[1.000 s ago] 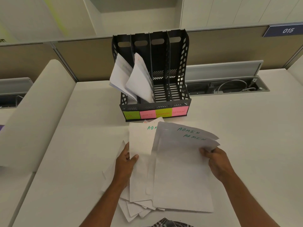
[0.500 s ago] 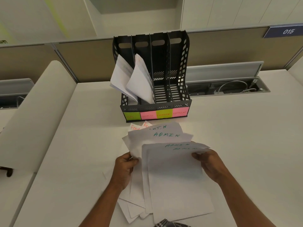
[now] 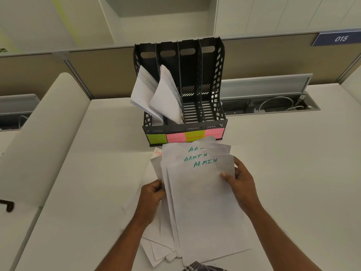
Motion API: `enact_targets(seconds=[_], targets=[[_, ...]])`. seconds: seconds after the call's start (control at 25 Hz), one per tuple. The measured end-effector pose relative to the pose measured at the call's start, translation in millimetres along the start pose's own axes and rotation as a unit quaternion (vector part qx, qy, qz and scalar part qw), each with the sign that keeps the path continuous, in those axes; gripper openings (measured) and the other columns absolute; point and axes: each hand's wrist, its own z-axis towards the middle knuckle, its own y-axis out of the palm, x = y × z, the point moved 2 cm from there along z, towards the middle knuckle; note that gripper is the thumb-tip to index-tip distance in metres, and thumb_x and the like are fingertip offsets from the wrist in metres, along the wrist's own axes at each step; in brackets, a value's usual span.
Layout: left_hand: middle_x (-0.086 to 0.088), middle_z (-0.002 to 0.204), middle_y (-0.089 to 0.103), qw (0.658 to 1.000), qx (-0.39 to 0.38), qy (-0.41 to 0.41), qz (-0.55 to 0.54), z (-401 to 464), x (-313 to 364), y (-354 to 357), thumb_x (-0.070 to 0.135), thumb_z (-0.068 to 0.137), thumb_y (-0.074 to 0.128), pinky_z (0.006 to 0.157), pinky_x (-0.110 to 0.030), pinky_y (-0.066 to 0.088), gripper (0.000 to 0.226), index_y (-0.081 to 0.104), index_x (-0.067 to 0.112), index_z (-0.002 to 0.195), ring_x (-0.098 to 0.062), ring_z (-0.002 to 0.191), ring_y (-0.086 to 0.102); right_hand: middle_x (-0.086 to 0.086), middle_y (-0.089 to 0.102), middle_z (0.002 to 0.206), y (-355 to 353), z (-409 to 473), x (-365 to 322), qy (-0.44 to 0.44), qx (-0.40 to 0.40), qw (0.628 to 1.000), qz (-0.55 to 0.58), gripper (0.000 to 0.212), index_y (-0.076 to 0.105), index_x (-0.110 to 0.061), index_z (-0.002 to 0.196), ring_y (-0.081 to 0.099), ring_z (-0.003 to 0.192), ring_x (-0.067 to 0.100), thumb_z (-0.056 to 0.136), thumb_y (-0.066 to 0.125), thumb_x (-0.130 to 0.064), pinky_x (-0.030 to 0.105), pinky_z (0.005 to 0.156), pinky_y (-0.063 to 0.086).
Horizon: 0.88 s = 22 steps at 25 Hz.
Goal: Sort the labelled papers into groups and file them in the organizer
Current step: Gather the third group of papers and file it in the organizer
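Two hands held one fanned stack of ADMIN sheets (image 3: 205, 204) above the white desk (image 3: 88, 192), close to the near edge. We found the left hand (image 3: 151, 199) closed on the stack's left border, fingers curled round it. The right hand (image 3: 241, 184) gripped the right border near the top, thumb (image 3: 226, 176) pressed flat on the upper sheet and the other fingers behind the paper. We could not tell how many sheets each hand pinched. Three green "ADMIN" headings showed, stepped one above another at the stack's far end.

Beneath the stack we noted loose sheets (image 3: 156, 249) lying askew on the desk, corners poking out at the near left. A further sheet with red lettering (image 3: 158, 152) showed just beyond, beside the stack's top left corner; only its first letters were legible.

The far end of the stack reached the foot of the black organizer (image 3: 219, 79), overlapping part of its label strip from our view. The labels (image 3: 175, 138) read HR, SPORTS, FINANCE and ADMIN, left to right. The two left compartments held filed papers (image 3: 156, 94) leaning out leftward; the two right compartments showed bare slatted floors.

Open desk lay to the left and right of the hands. Behind the organizer we recorded a cable trough (image 3: 273, 103) and the partition wall (image 3: 263, 55).
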Motion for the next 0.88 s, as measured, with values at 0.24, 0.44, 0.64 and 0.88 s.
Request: enact_targets(seconds=[0.24,0.44,0.64,0.88], targets=[[-0.009,0.110,0.075,1.000,0.005,0.004,0.018,-1,17,13,0.052,0.088,0.063,0.092,-0.037,0.054,0.039,0.073,0.022,0.110,-0.030,0.105,0.069,-0.008,0.077,0.085,14,9,-20,0.024,0.086,0.996,-0.022,0.009,0.076,-0.026,0.089,0.073,0.082,0.021,0.088,0.070,-0.019,0.028,0.064,0.055],[0.017,0.114,0.071,0.974,0.148,0.145,0.096,-2,77,28,0.009,0.093,0.064,0.087,-0.023,0.056,0.045,0.061,0.048,0.117,-0.007,0.104,0.069,-0.007,0.076,0.107,21,9,-79,-0.038,-0.085,0.995,-0.033,0.026,0.070,-0.029,0.114,0.073,0.096,0.016,0.090,0.071,-0.020,0.029,0.075,0.060],[0.010,0.141,0.054,0.933,0.192,0.297,0.065,-17,144,48,0.015,0.090,0.071,0.101,-0.019,0.046,0.065,0.039,0.030,0.145,-0.008,0.128,0.055,-0.014,0.070,0.072,33,-11,-144,-0.210,0.016,0.977,-0.040,0.006,0.072,-0.026,0.081,0.063,0.067,0.004,0.087,0.074,-0.026,0.024,0.062,0.052],[0.009,0.106,0.076,0.951,0.185,0.243,0.052,-11,120,40,0.026,0.080,0.081,0.085,-0.023,0.057,0.037,0.069,0.020,0.115,-0.010,0.101,0.071,-0.017,0.075,0.085,38,-19,-133,-0.224,0.009,0.975,-0.002,0.013,0.074,-0.033,0.092,0.069,0.078,0.003,0.086,0.076,-0.022,0.019,0.069,0.054]])
